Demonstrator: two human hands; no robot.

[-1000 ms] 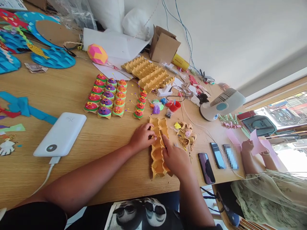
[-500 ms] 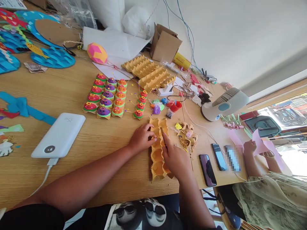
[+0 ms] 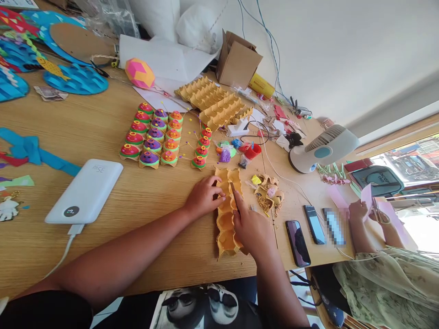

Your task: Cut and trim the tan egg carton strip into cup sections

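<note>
A yellow-brown egg tray strip (image 3: 225, 221), two cups wide, lies lengthwise before me on the wooden table. My left hand (image 3: 205, 196) grips its left edge near the far end with curled fingers. In my right hand (image 3: 252, 224) is a thin knife (image 3: 233, 188), its dark blade against the strip between the two rows of cups. My index finger lies along the knife, and most of its handle is hidden in my palm. Just right of the strip are cut egg cups (image 3: 270, 189) with brown crumbs and small bits of yellow and pink clay.
Rows of painted egg-cup caterpillars (image 3: 150, 157) stand beyond my left hand. Behind them lie more egg trays (image 3: 219, 107). A white power bank (image 3: 84, 192) is at left. Phones (image 3: 297, 243) and a fan (image 3: 322, 146) are at right, where another person's hands (image 3: 358, 214) hold pink paper and scissors.
Both my hands keep nearly the same place on the egg tray strip, and the knife has barely shifted. At right, the other person's scissors now show more clearly by the pink paper.
</note>
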